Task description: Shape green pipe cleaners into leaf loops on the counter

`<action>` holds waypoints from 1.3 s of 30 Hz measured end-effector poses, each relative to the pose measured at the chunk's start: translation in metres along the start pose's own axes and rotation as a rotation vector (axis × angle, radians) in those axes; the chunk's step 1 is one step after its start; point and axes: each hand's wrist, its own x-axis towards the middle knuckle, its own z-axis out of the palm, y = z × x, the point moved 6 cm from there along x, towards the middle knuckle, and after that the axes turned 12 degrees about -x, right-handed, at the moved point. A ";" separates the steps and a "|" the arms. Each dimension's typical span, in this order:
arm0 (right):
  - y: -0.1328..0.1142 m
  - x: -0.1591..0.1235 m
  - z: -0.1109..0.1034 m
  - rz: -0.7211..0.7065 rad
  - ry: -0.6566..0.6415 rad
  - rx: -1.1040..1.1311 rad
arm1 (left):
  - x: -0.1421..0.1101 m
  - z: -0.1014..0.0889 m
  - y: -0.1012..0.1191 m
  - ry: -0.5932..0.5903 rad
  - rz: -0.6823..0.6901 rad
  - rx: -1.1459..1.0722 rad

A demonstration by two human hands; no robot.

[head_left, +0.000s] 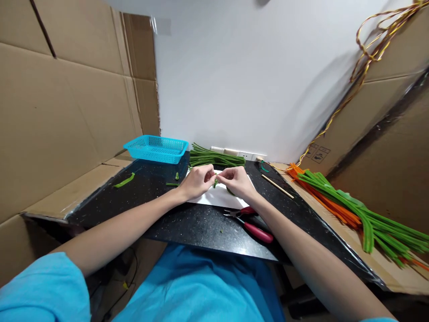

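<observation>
Closest to you, by the near edge of the speckled black tabletop (201,228), the red-handled pliers (258,232) lie with their metal jaws parted, near your right forearm. Just beyond them, above the flat white sheet (217,197), your left hand (200,181) and your right hand (237,180) meet, each with thumb and forefinger pinched on the small green fuzzy piece (215,183) between them. To the right of your hands lies a thin pale wooden stick (277,186); farther right, on brown cardboard (338,243), are bright green fuzzy stems (355,205) and orange fuzzy stems (338,210), partly overlapping. Over on the left is a flat light-green strip (124,180). Farther back, the blue perforated plastic basket (157,155) stands left of a bundle of dark green fuzzy stems (216,157), near the white wall (254,80).
</observation>
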 end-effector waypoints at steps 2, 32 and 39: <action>0.000 0.000 -0.007 -0.029 0.040 -0.033 | 0.000 -0.001 -0.001 0.013 0.000 -0.026; -0.011 -0.006 -0.009 -0.225 0.103 -0.257 | 0.000 0.003 -0.009 -0.030 -0.154 -0.077; -0.016 -0.007 -0.005 -0.157 0.135 -0.191 | -0.001 0.003 -0.006 -0.025 -0.155 -0.016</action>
